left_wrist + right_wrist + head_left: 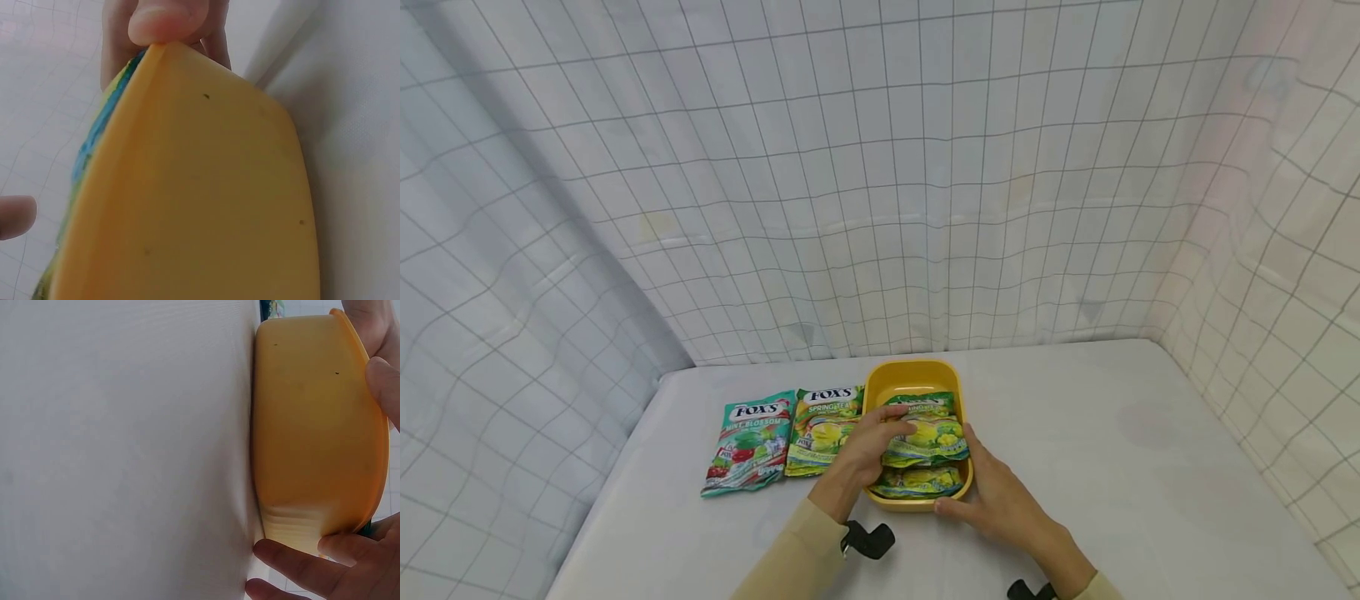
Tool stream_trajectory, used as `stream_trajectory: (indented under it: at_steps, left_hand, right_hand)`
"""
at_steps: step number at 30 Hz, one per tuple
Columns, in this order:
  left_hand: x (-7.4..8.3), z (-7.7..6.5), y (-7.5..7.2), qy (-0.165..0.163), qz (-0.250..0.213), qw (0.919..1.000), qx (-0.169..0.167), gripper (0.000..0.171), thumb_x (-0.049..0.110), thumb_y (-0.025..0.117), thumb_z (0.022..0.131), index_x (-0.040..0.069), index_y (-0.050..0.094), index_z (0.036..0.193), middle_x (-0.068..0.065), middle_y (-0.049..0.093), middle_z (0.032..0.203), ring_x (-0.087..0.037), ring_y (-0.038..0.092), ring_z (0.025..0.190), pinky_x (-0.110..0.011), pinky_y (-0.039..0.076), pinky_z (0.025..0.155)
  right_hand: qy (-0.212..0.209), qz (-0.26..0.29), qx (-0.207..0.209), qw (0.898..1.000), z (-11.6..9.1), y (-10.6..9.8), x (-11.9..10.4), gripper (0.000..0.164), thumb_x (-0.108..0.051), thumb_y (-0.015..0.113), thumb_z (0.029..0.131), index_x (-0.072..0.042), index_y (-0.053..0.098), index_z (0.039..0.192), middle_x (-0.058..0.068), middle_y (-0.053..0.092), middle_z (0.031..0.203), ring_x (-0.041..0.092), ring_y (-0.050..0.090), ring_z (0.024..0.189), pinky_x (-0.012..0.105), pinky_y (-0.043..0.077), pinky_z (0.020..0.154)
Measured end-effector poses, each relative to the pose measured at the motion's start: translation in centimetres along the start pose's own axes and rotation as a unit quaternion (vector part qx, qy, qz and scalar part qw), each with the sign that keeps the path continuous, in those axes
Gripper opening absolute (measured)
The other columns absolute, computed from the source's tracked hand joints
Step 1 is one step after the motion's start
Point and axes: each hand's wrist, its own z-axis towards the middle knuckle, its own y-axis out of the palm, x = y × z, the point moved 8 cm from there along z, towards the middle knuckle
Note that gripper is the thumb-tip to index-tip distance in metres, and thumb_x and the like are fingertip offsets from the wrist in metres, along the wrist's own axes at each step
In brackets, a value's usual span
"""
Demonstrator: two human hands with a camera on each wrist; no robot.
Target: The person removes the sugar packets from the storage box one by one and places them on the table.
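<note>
A yellow tub [912,372] stands on the white table with green-yellow candy packets in it. The upper packet [934,442] overlaps the right rim, and a lower packet [920,482] shows at the near end. My left hand [861,450] reaches over the left rim, its extended fingers touching the upper packet's left part. My right hand [1003,500] holds the tub's near right corner, thumb at the near rim and fingers along the right side. In the right wrist view its fingertips rest against the tub wall [319,425].
Left of the tub lies a Fox's Spring Tea packet [823,433], with a teal Mint Blossom packet [751,446] beside it. White gridded sheeting [895,208] hangs behind the table and on both sides.
</note>
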Motion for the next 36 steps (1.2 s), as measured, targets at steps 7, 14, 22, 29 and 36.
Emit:
stream_trajectory:
  at_steps: [7, 14, 22, 29, 36]
  left_hand:
    - [-0.3, 0.7, -0.2, 0.025, 0.019, 0.9993, 0.019, 0.053, 0.01, 0.073, 0.091, 0.0, 0.056, 0.14, -0.022, 0.051, 0.138, -0.032, 0.056, 0.112, -0.046, 0.049, 0.095]
    - [-0.5, 1.2, 0.1, 0.041, 0.022, 0.9989, 0.011, 0.056, 0.003, 0.074, 0.089, 0.001, 0.054, 0.142, -0.023, 0.052, 0.133, -0.029, 0.06, 0.103, -0.04, 0.054, 0.086]
    - [-0.6, 1.3, 0.3, 0.041, 0.013, 0.9991, 0.008, 0.052, 0.0, 0.069, 0.094, 0.001, 0.053, 0.143, -0.025, 0.048, 0.138, -0.032, 0.061, 0.107, -0.044, 0.055, 0.087]
    - [-0.3, 0.9, 0.1, 0.054, 0.016, 0.9983, 0.011, 0.053, -0.004, 0.069, 0.092, 0.002, 0.053, 0.143, -0.024, 0.044, 0.145, -0.033, 0.058, 0.112, -0.043, 0.054, 0.088]
    - [0.6, 0.0, -0.4, 0.071, 0.014, 0.9973, 0.005, 0.055, -0.006, 0.069, 0.091, 0.004, 0.054, 0.143, -0.021, 0.045, 0.144, -0.029, 0.06, 0.107, -0.039, 0.054, 0.086]
  right_hand:
    - [-0.003, -0.005, -0.002, 1.0, 0.0, 0.1, 0.1, 0.124, -0.061, 0.08, 0.079, -0.006, 0.008, 0.164, 0.018, 0.027, 0.164, 0.037, 0.033, 0.146, 0.056, 0.03, 0.116]
    - [-0.005, -0.004, -0.002, 1.0, 0.0, 0.0, 0.0, 0.124, -0.061, 0.08, 0.079, -0.006, 0.009, 0.164, 0.018, 0.027, 0.164, 0.037, 0.033, 0.147, 0.056, 0.03, 0.116]
    - [0.001, -0.003, -0.003, 1.0, 0.0, 0.0, 0.1, 0.124, -0.061, 0.081, 0.079, -0.007, 0.008, 0.164, 0.018, 0.027, 0.164, 0.037, 0.032, 0.147, 0.056, 0.03, 0.116]
    - [0.004, -0.006, -0.004, 1.0, -0.1, 0.0, 0.0, 0.124, -0.062, 0.08, 0.079, -0.006, 0.009, 0.164, 0.019, 0.027, 0.163, 0.038, 0.033, 0.146, 0.057, 0.03, 0.115]
    - [-0.004, -0.009, 0.0, 1.0, 0.0, -0.1, -0.1, 0.124, -0.062, 0.081, 0.078, -0.005, 0.011, 0.164, 0.019, 0.029, 0.162, 0.038, 0.035, 0.145, 0.056, 0.032, 0.114]
